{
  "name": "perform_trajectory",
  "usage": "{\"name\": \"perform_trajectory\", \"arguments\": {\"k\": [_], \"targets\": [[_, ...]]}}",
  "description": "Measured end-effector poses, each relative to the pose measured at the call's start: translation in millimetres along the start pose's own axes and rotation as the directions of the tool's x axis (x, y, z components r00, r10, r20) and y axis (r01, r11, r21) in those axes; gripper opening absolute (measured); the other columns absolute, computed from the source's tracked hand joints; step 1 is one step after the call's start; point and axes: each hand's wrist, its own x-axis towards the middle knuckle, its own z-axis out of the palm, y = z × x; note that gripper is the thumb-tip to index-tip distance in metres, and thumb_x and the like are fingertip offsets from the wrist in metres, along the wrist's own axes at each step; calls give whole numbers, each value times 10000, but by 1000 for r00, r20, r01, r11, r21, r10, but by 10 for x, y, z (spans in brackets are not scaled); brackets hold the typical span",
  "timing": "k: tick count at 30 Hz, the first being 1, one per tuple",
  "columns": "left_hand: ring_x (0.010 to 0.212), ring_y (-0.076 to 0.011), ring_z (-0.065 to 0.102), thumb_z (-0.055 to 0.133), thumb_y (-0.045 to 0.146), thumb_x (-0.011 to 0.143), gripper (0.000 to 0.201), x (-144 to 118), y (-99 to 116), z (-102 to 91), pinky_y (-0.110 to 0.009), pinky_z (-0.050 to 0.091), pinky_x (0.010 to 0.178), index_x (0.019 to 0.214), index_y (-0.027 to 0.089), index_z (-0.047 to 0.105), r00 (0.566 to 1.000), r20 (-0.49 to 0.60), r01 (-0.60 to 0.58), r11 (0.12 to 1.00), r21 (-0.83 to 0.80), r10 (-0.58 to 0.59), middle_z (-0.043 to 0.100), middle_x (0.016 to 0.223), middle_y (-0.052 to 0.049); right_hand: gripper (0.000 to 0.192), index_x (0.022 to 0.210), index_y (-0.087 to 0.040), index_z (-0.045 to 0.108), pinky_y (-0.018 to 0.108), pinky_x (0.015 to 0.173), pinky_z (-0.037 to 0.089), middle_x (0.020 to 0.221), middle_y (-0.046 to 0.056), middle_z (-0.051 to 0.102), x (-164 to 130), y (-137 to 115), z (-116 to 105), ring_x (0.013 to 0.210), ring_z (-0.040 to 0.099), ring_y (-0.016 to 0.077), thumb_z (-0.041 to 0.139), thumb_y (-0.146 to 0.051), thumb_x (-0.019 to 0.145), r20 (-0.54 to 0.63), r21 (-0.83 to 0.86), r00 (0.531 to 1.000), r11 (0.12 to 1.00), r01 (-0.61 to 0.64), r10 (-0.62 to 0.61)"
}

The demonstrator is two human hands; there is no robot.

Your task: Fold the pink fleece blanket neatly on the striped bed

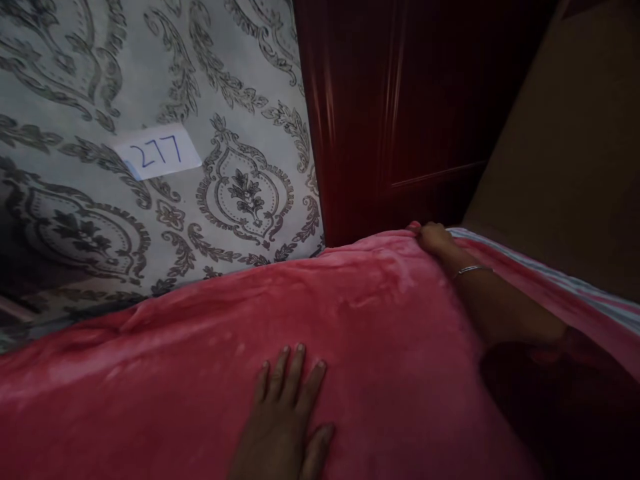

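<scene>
Fingers of the right hand [434, 238] pinch the far edge of the pink blanket [380, 320] near the bed's far right corner, while the left hand [284, 417] lies open and flat on its near middle.

The left hand [283, 417] is showing bare, wearing no ring or band that can be seen, its nails short and unpainted; the right hand [434, 238] is wearing a thin silver bangle [473, 270] circling the wrist just behind it; a dark sleeve [550, 373] is covering the arm further back from the bangle.
</scene>
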Motion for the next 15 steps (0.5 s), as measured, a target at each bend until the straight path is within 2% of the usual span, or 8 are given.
{"name": "perform_trajectory", "arguments": {"k": [3,5,6,9,11,13,15], "targets": [[1488,-375,315,535,421,939,728,-9,-2,-12,-607,409,1109,1592,352,220,1000,27,4,1000,2,-4,260,1657,-72,501,1274,-63,658,439,948,411,1294,257,549,-84,76,-80,1211,458,352,254,-139,985,-106,-63,993,996,-63,56],[1495,-375,300,539,443,935,719,-3,3,-40,-613,391,1124,1584,368,239,996,91,26,999,-29,-23,260,1657,-57,505,1294,15,611,483,942,393,1309,312,511,-97,176,-97,1216,431,382,246,-108,967,-157,-61,981,991,-123,112],[1500,-377,289,541,460,933,713,4,7,-58,-619,379,1132,1579,376,251,991,129,45,998,-50,-38,261,1656,-49,496,1322,8,593,491,932,391,1318,316,506,-91,225,-90,1208,435,387,274,-113,962,-142,-47,980,988,-146,138],[1512,-380,256,535,487,932,691,32,22,-119,-637,349,1149,1567,385,282,973,217,102,989,-104,-78,259,1655,-33,489,1383,-119,598,471,905,393,1321,281,544,-59,308,-43,1187,483,378,381,-138,945,-30,13,986,987,-163,163],[1516,-381,246,532,487,935,682,46,27,-143,-646,342,1151,1564,388,286,969,231,115,986,-121,-85,253,1655,-30,502,1401,-155,592,457,898,402,1280,279,584,-58,306,-35,1174,523,364,394,-131,940,-39,38,986,986,-163,164],[1512,-381,256,537,489,933,683,52,25,-143,-648,332,1155,1562,390,290,972,220,109,986,-125,-80,250,1655,-31,491,1404,-110,581,453,900,419,1256,301,603,-81,301,-66,1168,554,361,358,-172,972,-64,61,970,971,-229,233],[1508,-381,267,540,496,930,683,51,19,-121,-641,329,1160,1560,388,299,978,196,103,987,-122,-77,251,1654,-31,509,1349,-37,615,453,906,440,1252,325,608,-122,346,-125,1173,573,375,314,-271,1012,-16,81,938,936,-344,346]]}}
